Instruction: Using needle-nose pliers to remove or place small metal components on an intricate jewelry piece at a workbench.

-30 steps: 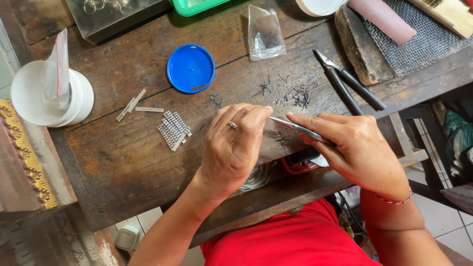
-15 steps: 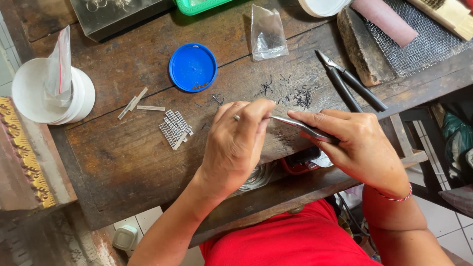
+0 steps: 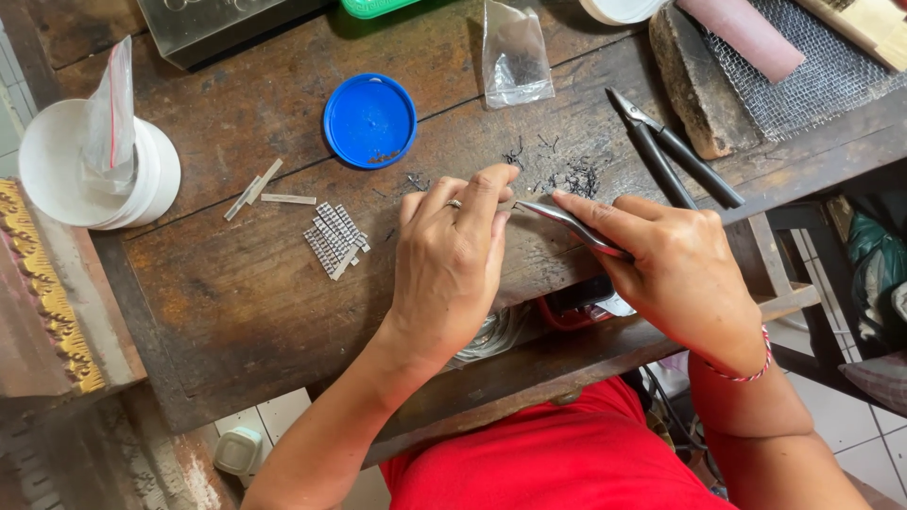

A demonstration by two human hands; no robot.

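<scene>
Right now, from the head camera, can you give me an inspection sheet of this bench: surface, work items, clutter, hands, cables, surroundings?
Surface: worn dark wooden bench, scratched and stained.
Work items: metal tweezers in the right hand; small dark wire bits scattered by the fingertips; what the left fingertips pinch is too small to tell.
Clutter: blue lid, pile of small metal strips, black pliers, clear plastic bag, white tub, wire mesh.
Hands: left hand with fingertips pinched at the tweezer tips; right hand closed around the tweezers.
Cables: coiled wire and red cord under the bench edge.
Surroundings: tiled floor, gilded frame at left.
</scene>
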